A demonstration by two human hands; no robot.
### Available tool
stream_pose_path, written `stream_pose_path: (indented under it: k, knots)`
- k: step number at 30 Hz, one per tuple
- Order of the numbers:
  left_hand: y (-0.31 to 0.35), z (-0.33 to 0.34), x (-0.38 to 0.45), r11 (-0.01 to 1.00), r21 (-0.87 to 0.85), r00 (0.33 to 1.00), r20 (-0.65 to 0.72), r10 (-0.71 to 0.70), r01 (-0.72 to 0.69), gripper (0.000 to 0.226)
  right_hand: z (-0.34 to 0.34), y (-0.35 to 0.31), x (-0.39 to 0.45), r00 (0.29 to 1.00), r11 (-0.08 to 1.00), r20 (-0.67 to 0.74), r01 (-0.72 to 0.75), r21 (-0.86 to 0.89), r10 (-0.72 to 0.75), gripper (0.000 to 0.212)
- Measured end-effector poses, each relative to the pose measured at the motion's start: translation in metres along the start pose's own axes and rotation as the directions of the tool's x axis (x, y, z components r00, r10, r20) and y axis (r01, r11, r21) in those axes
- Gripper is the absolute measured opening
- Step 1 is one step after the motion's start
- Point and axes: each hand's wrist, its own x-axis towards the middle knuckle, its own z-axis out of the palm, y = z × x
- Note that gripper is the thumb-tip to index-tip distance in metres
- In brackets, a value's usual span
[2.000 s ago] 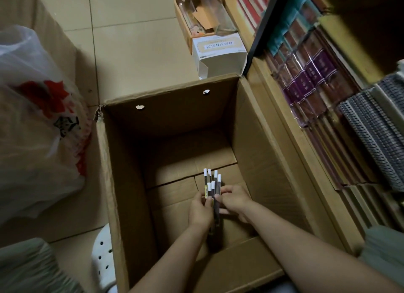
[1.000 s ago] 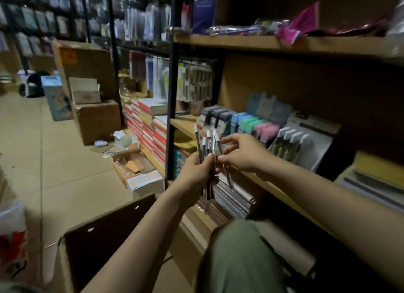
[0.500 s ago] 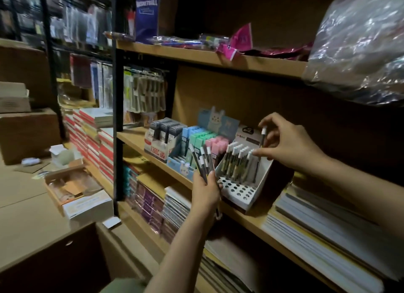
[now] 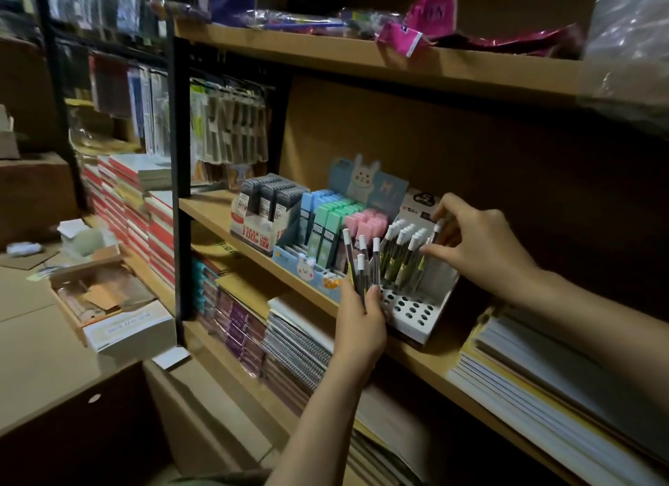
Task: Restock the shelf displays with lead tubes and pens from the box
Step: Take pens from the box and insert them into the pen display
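Matt tan wooden shelf board on the far wall; crinkled glossy clear plastic bag at right; white perforated cardboard pen stand.

**Words and numbers you can read**

The red and white box of lead tubes on the shelf has a big "100" on its front, and next to it a small "HB" with "0.7" under it. The pink packet on the top shelf has white letters, but they are too blurry to read. The other print is too small or dark to read
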Motion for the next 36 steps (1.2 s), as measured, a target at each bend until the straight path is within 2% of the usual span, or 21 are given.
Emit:
stream_pose_path:
  k: [2, 6, 10, 13, 17, 21, 27, 29, 31, 33, 36]
  knots:
    - [0.0, 0.001, 0.002, 1.0, 0.017, 1.0, -0.02, -0.019, 0.02, 0.013, -0.002, -0.003, -0.002, 0.999, 1.0, -0.034, 0.024, 0.002, -0.023, 0.038]
    - [0.0, 0.002, 0.004, 0.997, -0.024, 0.997, -0.033, -0.071, 0.071, 0.025, -0.011, -0.009, -0.003, 0.997, 0.994, -0.081, 0.018, 0.11, -0.009, 0.021]
    - [-0.004, 0.002, 0.003, 0.995, 0.096, 0.999, -0.044, -0.007, 0.011, 0.014, -0.015, -0.013, -0.003, 0.999, 0.98, -0.041, -0.009, 0.2, 0.017, 0.018]
    - [-0.004, 0.003, 0.001, 0.979, 0.197, 0.998, -0.036, 0.059, -0.051, 0.024, -0.017, -0.017, -0.002, 1.0, 0.972, -0.014, 0.01, 0.234, -0.007, 0.014]
    - [-0.007, 0.002, 0.002, 0.972, 0.221, 0.996, -0.033, 0.082, -0.073, 0.021, -0.015, -0.015, 0.001, 1.0, 0.978, -0.005, 0.002, 0.207, -0.001, 0.013]
    - [-0.007, 0.0, 0.002, 0.975, 0.214, 0.997, -0.041, 0.073, -0.062, 0.021, -0.007, -0.01, 0.002, 0.998, 0.993, -0.01, -0.056, 0.104, 0.057, 0.027]
    - [-0.002, -0.002, 0.0, 0.985, 0.169, 0.999, -0.028, 0.021, -0.016, 0.026, 0.004, -0.013, 0.0, 0.998, 0.996, -0.038, -0.056, 0.071, 0.058, 0.015]
    - [0.001, -0.002, 0.0, 0.994, 0.102, 0.999, -0.036, -0.023, 0.026, 0.023, 0.003, -0.013, 0.002, 0.997, 0.994, -0.003, -0.081, 0.066, 0.082, 0.014]
    - [0.006, -0.005, -0.001, 0.989, -0.109, 0.995, -0.017, -0.102, 0.099, 0.017, -0.001, -0.012, 0.004, 0.995, 0.994, 0.021, -0.1, 0.043, 0.099, 0.017]
    - [0.014, -0.009, -0.004, 0.932, -0.332, 0.989, 0.085, -0.124, 0.146, 0.018, -0.005, -0.013, 0.004, 0.997, 0.997, -0.021, -0.076, 0.024, 0.076, 0.022]
    - [0.023, -0.015, -0.011, 0.877, -0.45, 0.963, 0.267, -0.05, 0.17, 0.026, -0.01, -0.021, 0.003, 0.993, 0.979, -0.068, -0.08, 0.186, 0.094, 0.028]
